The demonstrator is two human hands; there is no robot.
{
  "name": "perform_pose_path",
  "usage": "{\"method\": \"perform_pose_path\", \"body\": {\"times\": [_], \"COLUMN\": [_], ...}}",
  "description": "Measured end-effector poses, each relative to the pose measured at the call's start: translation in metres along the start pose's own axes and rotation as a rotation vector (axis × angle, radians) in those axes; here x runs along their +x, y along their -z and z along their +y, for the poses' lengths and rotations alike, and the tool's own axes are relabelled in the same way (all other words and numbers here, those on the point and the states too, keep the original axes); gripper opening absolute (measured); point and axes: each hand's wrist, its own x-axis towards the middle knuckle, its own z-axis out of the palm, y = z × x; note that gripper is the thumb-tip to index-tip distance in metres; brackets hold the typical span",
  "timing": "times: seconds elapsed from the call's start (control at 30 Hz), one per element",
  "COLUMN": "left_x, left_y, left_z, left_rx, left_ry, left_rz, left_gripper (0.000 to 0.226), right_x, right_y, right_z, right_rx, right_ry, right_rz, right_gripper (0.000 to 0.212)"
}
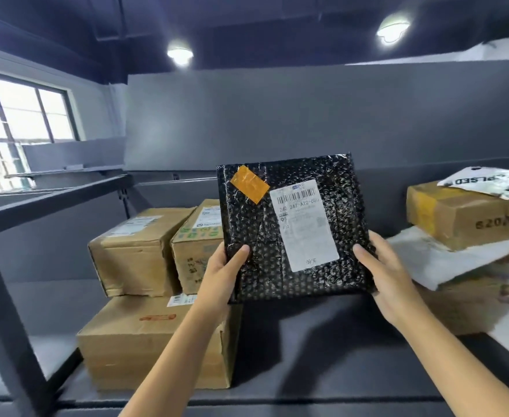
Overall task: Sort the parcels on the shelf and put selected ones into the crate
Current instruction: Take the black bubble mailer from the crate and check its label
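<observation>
A flat black bubble-wrap parcel [292, 230] with a white shipping label and a strip of orange tape is held up in front of me, above the grey shelf [322, 350]. My left hand [221, 272] grips its lower left edge. My right hand [385, 272] grips its lower right edge. The label faces me. No crate is in view.
Three cardboard boxes [139, 248] are stacked at the left of the shelf. At the right lie another cardboard box [470, 215], a white printed bag [488, 180] on it, and white soft parcels [446, 257] beneath. A dark metal shelf post [3, 311] stands at the left.
</observation>
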Motion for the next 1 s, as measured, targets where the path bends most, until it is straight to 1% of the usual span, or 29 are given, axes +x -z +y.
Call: {"method": "perform_pose_path", "body": {"times": [0.03,0.13,0.2,0.3,0.33,0.37,0.43,0.47,0.5,0.53,0.6,0.67,0.7,0.8,0.87,0.9,0.93,0.97,1.0], "left_x": [0.001,-0.001,-0.006,-0.011,-0.011,-0.011,-0.009,-0.006,-0.001,0.006,0.024,0.043,0.05,0.058,0.06,0.06,0.061,0.061,0.062], "left_y": [0.002,0.013,0.018,0.027,0.032,0.036,0.048,0.054,0.061,0.069,0.085,0.099,0.105,0.121,0.131,0.134,0.137,0.138,0.139], "left_z": [0.004,0.019,0.028,0.041,0.045,0.049,0.06,0.066,0.073,0.081,0.099,0.113,0.115,0.109,0.095,0.086,0.078,0.07,0.062], "left_rx": [0.015,0.078,0.116,0.183,0.191,0.192,0.198,0.208,0.23,0.265,0.393,0.653,0.822,1.332,1.519,1.562,1.572,1.557,1.534], "left_ry": [-0.011,-0.077,-0.13,-0.205,-0.221,-0.228,-0.219,-0.212,-0.214,-0.227,-0.262,-0.282,-0.304,-0.418,-0.489,-0.485,-0.45,-0.402,-0.353], "left_rz": [0.019,0.071,0.098,0.152,0.169,0.187,0.24,0.283,0.333,0.38,0.459,0.537,0.559,0.633,0.678,0.652,0.58,0.478,0.368], "left_gripper": [0.014,0.017,0.017,0.015,0.015,0.014,0.012,0.012,0.014,0.019,0.034,0.047,0.048,0.04,0.038,0.038,0.038,0.038,0.039], "right_x": [0.005,0.016,0.022,0.03,0.03,0.032,0.036,0.041,0.046,0.051,0.065,0.079,0.086,0.1,0.104,0.104,0.105,0.103,0.102], "right_y": [-0.004,-0.018,-0.025,-0.041,-0.052,-0.061,-0.079,-0.087,-0.096,-0.106,-0.129,-0.154,-0.166,-0.201,-0.218,-0.224,-0.228,-0.231,-0.233], "right_z": [0.001,0.004,0.01,0.018,0.013,0.01,0.003,0.002,0.0,-0.004,-0.012,-0.015,-0.016,-0.01,-0.003,0.002,0.009,0.015,0.022], "right_rx": [0.008,0.038,0.044,0.037,0.034,0.031,0.001,-0.04,-0.079,-0.11,-0.138,-0.192,-0.217,-0.309,-0.407,-0.45,-0.493,-0.544,-0.616], "right_ry": [-0.011,-0.033,-0.043,-0.037,-0.041,-0.044,-0.03,-0.015,0.011,0.039,0.061,0.031,0.006,-0.058,-0.084,-0.096,-0.112,-0.111,-0.107], "right_rz": [-0.004,-0.041,-0.065,-0.111,-0.121,-0.134,-0.163,-0.172,-0.193,-0.202,-0.165,-0.1,-0.076,-0.048,-0.035,-0.029,-0.036,-0.058,-0.104], "right_gripper": [0.09,0.093,0.099,0.097,0.093,0.083,0.049,0.037,0.033,0.035,0.046,0.048,0.047,0.05,0.055,0.054,0.051,0.042,0.028]}}
